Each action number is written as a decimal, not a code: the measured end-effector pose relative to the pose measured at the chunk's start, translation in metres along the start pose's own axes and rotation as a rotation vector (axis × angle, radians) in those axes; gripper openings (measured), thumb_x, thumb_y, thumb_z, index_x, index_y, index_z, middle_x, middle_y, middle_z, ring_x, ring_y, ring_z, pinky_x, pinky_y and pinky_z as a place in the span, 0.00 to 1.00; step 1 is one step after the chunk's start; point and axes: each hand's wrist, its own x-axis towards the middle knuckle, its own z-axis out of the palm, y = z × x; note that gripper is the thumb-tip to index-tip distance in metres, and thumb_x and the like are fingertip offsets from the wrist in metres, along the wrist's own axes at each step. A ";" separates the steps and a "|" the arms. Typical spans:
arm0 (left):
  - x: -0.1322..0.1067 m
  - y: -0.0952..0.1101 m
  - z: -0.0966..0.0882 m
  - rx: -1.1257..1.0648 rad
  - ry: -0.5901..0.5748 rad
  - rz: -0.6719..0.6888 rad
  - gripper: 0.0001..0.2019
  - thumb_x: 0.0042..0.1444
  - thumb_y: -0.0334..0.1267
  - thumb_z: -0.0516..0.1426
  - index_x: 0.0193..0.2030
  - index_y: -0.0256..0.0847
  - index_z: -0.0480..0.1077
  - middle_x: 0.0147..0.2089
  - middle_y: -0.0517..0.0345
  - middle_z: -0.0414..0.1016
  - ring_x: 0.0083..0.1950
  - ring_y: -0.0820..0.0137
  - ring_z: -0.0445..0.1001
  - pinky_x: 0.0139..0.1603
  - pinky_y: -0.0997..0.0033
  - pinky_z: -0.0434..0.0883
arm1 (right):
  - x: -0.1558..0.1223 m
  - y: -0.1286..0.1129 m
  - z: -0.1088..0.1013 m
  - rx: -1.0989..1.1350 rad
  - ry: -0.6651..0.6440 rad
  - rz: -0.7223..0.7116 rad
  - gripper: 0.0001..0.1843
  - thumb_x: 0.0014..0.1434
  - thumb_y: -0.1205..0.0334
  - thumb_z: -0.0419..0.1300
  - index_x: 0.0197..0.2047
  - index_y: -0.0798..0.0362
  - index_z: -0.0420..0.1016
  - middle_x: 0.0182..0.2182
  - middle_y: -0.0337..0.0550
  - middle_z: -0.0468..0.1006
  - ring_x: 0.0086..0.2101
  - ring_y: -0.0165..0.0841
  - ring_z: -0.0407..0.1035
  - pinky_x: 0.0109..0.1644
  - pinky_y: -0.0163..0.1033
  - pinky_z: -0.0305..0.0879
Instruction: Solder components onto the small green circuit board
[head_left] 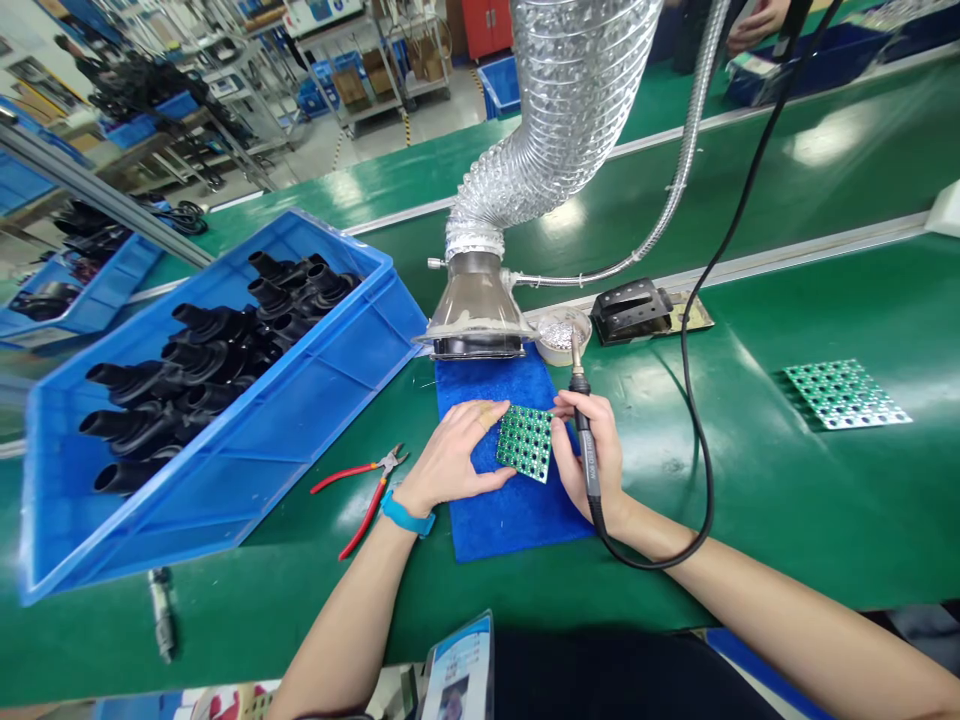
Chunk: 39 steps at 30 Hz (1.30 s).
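Note:
A small green circuit board (525,441) lies on a blue cloth mat (510,510) on the green bench. My left hand (454,458) rests on the mat and grips the board's left edge, thumb below and fingers above. My right hand (592,455) is wrapped round a black soldering iron (583,432), held upright with its tip pointing away from me, and its fingers touch the board's right edge. The iron's black cable (701,330) loops off to the right and up.
A fume hood (477,312) on a silver duct hangs just behind the mat. Beside it are a tip-cleaner dish (559,335) and a black iron stand (630,310). Red-handled cutters (364,495) lie left. A blue bin (300,400) holds black parts. Another green board (846,393) lies right.

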 end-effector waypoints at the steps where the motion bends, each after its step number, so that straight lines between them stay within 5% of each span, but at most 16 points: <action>1: 0.000 0.000 0.000 -0.002 0.001 -0.001 0.41 0.55 0.50 0.65 0.72 0.45 0.55 0.65 0.46 0.69 0.66 0.53 0.67 0.68 0.47 0.64 | 0.000 0.000 0.000 0.000 0.000 -0.003 0.21 0.64 0.73 0.56 0.57 0.47 0.68 0.42 0.43 0.72 0.39 0.35 0.73 0.49 0.47 0.73; 24: 0.002 -0.002 0.001 -0.002 0.017 -0.024 0.43 0.52 0.52 0.67 0.71 0.46 0.54 0.68 0.45 0.64 0.68 0.51 0.64 0.70 0.45 0.61 | 0.004 0.006 0.002 0.056 0.011 0.063 0.20 0.64 0.71 0.58 0.58 0.48 0.68 0.46 0.45 0.72 0.38 0.33 0.76 0.47 0.46 0.76; 27: 0.002 -0.003 0.001 -0.015 0.057 -0.036 0.40 0.52 0.51 0.67 0.67 0.44 0.58 0.67 0.44 0.66 0.68 0.51 0.65 0.69 0.46 0.61 | 0.005 0.005 -0.001 0.045 0.064 0.064 0.20 0.65 0.70 0.58 0.59 0.48 0.69 0.45 0.45 0.74 0.41 0.35 0.76 0.52 0.50 0.73; 30: 0.002 -0.004 0.001 -0.013 0.080 -0.059 0.37 0.51 0.51 0.68 0.64 0.42 0.60 0.66 0.42 0.67 0.67 0.51 0.65 0.69 0.46 0.61 | 0.005 -0.001 -0.009 0.076 0.100 0.019 0.20 0.67 0.68 0.54 0.61 0.48 0.69 0.39 0.43 0.76 0.36 0.34 0.75 0.46 0.46 0.73; 35: 0.001 -0.006 -0.001 -0.008 0.053 -0.068 0.39 0.49 0.52 0.69 0.64 0.43 0.60 0.65 0.43 0.67 0.67 0.50 0.65 0.69 0.46 0.61 | 0.003 -0.014 -0.023 0.089 -0.086 -0.135 0.15 0.67 0.67 0.53 0.52 0.51 0.76 0.26 0.39 0.77 0.27 0.33 0.73 0.35 0.41 0.71; 39: 0.001 -0.008 0.000 0.000 0.029 -0.086 0.41 0.49 0.52 0.69 0.66 0.43 0.59 0.67 0.43 0.66 0.68 0.50 0.64 0.70 0.46 0.61 | 0.002 -0.017 -0.022 0.054 -0.187 -0.259 0.12 0.64 0.68 0.53 0.45 0.51 0.77 0.28 0.39 0.82 0.27 0.32 0.77 0.34 0.38 0.71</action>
